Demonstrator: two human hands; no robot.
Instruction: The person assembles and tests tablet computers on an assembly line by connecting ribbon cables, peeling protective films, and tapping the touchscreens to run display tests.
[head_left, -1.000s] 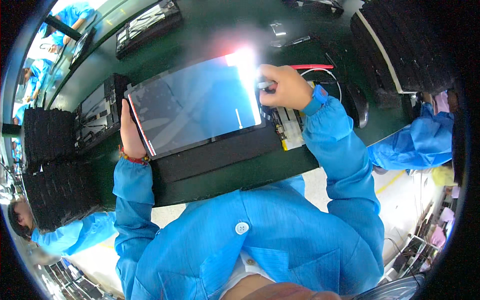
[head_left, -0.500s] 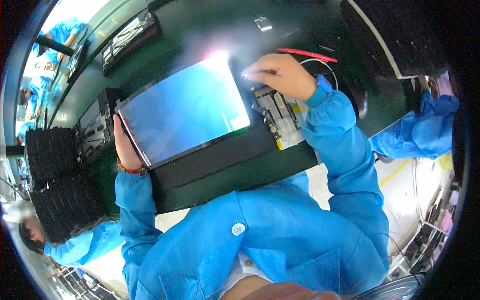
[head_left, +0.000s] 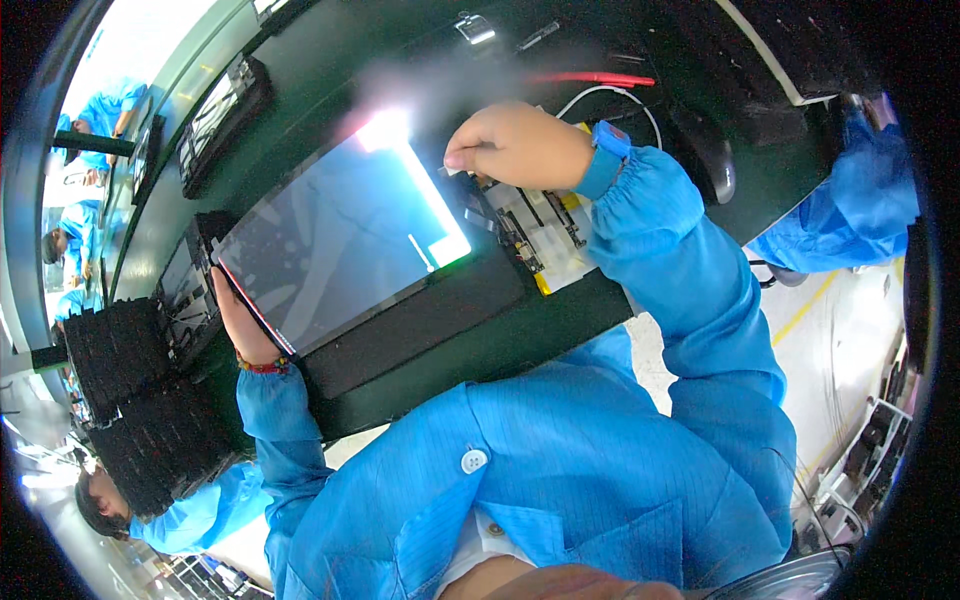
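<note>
Head view: big flat glass panel (head_left: 345,245) w/ thin dark border, tilted up off a dark green bench (head_left: 560,335); its surface is glossy, bluish-grey, w/ a bright white glare patch at the top corner and along the right edge. Panel sits over a black rectangular base (head_left: 420,325), lower-left edge raised.

Left hand (head_left: 240,325) grips the panel's lower-left edge from beneath, fingers wrapped behind the edge, thumb side against the rim; a beaded band shows at the wrist. Right hand (head_left: 520,145) is at the panel's upper-right corner, fingers pinched tight together on sth small at the edge — can't tell what, too small. Blue strap on that wrist.

Just right of the panel, an open device w/ white inner plate, yellow bits and dark circuit strips (head_left: 535,225), partly under the right forearm. Red cable (head_left: 590,78) and white cable (head_left: 600,95) beyond the right hand. Stacks of black trays (head_left: 135,400) at left, near the left elbow. Both arms in blue smock sleeves. Another person in blue (head_left: 850,195) at the far right, others far left along the bench
</note>
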